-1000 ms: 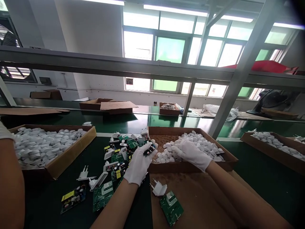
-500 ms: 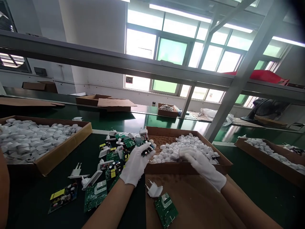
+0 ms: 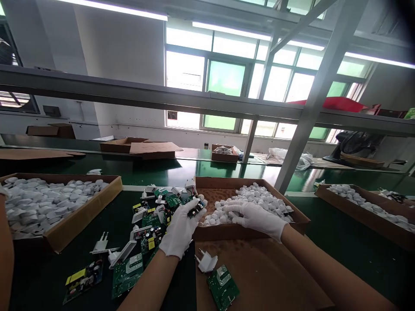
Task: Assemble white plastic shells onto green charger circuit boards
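Both my hands wear white gloves. My left hand [image 3: 180, 226] is closed around a small green circuit board [image 3: 195, 208], held up beside the near left corner of a cardboard tray [image 3: 300, 221]. My right hand [image 3: 256, 218] rests inside that tray on a heap of small white plastic caps [image 3: 256, 198], fingers spread over them; whether it grips one is hidden. A pile of green circuit boards [image 3: 155, 216] and white plug pieces lies to the left of my left hand.
A white plug [image 3: 206, 262] and a loose board [image 3: 223, 288] lie on a brown cardboard sheet [image 3: 266, 280] before me. Another tray of white caps [image 3: 52, 205] stands left, a third [image 3: 366, 205] right. A person's arm [image 3: 5, 259] shows at the left edge. A grey metal post [image 3: 308, 99] rises behind.
My right hand has shifted slightly left within the tray of white caps and lies flatter on them. My left hand keeps the circuit board. The camera view has drifted a little.
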Demonstrator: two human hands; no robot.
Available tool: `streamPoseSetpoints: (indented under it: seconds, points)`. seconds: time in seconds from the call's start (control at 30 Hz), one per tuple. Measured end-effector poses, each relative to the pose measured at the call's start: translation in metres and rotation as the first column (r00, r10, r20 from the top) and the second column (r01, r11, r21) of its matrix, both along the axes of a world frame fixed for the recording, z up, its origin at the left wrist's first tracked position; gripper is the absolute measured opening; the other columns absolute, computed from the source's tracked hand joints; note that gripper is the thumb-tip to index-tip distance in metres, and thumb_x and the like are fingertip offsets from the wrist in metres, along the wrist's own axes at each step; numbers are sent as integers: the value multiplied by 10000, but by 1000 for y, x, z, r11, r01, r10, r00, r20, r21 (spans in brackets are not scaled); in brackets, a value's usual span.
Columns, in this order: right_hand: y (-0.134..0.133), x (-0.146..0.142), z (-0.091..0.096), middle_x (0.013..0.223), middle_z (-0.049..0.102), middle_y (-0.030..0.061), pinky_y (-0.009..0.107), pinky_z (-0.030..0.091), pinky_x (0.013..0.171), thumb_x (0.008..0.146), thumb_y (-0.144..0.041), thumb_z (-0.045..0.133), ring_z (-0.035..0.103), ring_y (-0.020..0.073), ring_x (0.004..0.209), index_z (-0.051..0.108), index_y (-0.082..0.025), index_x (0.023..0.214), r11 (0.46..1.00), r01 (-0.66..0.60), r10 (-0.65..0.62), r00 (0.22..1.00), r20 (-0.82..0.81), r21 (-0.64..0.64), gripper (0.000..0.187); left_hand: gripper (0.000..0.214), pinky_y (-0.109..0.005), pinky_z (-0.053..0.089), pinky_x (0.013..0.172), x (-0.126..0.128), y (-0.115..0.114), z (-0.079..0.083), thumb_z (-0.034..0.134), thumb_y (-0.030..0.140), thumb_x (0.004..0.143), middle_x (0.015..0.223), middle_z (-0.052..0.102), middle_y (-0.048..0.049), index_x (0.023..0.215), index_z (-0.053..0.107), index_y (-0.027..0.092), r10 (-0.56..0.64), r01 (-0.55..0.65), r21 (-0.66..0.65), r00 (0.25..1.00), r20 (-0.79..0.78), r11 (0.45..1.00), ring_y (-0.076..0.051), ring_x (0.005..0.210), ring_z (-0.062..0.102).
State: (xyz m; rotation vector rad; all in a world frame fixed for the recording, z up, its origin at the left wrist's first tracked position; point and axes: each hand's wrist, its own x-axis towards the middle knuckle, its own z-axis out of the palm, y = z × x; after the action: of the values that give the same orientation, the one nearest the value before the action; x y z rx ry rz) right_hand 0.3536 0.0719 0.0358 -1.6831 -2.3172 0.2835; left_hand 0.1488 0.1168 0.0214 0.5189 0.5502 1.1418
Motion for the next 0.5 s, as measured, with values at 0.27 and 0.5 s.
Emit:
streamPoseSetpoints:
  seconds: [0.27,0.5]
  points:
    - [3,2,-7,849,604,59,278,466,594,798,-372,359,572,151,663,514,-173,987,965,242,-255,753,-607,-106,316,176,-297,499,768,1,0,3,497,53,762,1023,558,-111,920,559,100,-24,24,27,999,29,999,-225,989,511]
    - [6,-29,3,659,555,-1,179,364,354,708,-423,527,500,91,484,490,-188,975,970,195,-171,129,-977,-144,357,288,-415,409,876,14,-20,-3,481,309,796,1036,561,-111,1022,519,135,-221,208,108,967,129,972,-250,1039,471]
